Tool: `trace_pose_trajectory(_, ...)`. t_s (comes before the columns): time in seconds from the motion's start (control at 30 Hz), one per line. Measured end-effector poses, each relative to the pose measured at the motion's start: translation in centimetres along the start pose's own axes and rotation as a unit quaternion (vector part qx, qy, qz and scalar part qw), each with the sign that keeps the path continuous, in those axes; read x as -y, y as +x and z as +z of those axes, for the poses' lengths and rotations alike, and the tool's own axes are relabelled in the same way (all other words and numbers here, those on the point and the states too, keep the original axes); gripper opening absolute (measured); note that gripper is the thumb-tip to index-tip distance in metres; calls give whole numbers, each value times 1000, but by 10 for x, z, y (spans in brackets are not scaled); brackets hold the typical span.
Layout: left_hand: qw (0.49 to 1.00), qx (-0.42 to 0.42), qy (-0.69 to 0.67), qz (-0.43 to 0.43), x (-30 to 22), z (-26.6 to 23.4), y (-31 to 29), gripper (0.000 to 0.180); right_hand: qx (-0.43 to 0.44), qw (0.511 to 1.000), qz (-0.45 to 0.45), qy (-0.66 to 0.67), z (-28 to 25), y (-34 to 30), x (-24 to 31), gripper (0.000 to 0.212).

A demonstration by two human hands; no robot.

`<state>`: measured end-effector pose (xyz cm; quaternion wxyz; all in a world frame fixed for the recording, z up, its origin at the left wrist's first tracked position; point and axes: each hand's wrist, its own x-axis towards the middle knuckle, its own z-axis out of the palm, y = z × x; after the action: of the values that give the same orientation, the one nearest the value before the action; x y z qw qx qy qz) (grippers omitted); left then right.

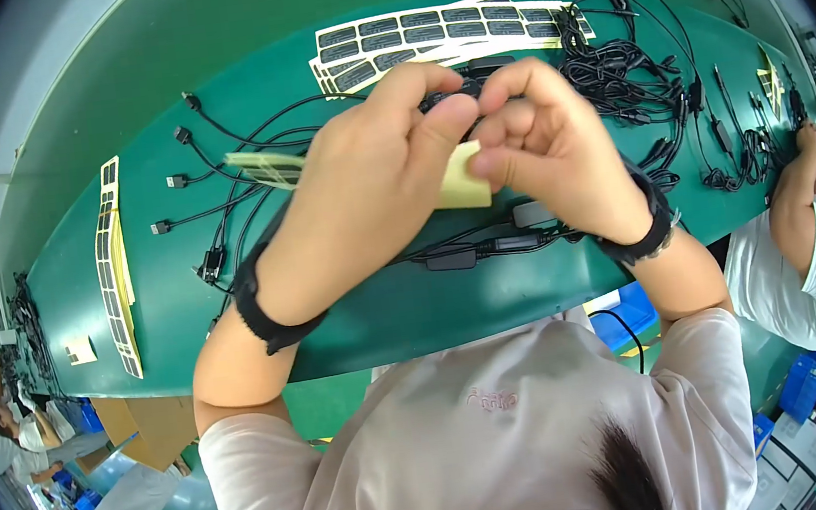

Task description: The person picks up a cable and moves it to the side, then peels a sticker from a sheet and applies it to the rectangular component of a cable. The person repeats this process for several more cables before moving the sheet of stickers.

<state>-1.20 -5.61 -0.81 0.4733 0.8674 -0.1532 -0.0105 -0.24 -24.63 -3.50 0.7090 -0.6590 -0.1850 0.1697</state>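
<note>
My left hand (pixel 368 169) is closed round a pale yellow label sheet (pixel 463 184). One end of the sheet, with dark labels on it, sticks out to the left of the hand. My right hand (pixel 551 143) is closed close beside it, its thumb against the sheet's right edge and its fingertips curled together. What those fingertips hold is hidden. A small black part (pixel 472 89) shows between the two hands, too covered to name. Below them lie black cables with inline box-shaped modules (pixel 517 241). Both wrists wear black bands.
Label sheets (pixel 423 36) lie at the table's far side, and a long label strip (pixel 112 269) at left. Cables with USB plugs (pixel 180 180) spread left of my hands; a tangled cable pile (pixel 625 79) sits right. A co-worker's arm (pixel 795 186) rests at the far right.
</note>
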Motion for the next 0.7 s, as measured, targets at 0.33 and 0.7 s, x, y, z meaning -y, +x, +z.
trace_pose_trajectory(0.33, 974, 167, -142, -66, 8, -11, -10, 52, -54, 872, -231, -429, -14, -5, 3, 25)
trace_pose_trajectory(0.7, 959, 95, -266, -31, 15, 5, -16, 55, -123, 836, -286, -453, 8, -15, -6, 31)
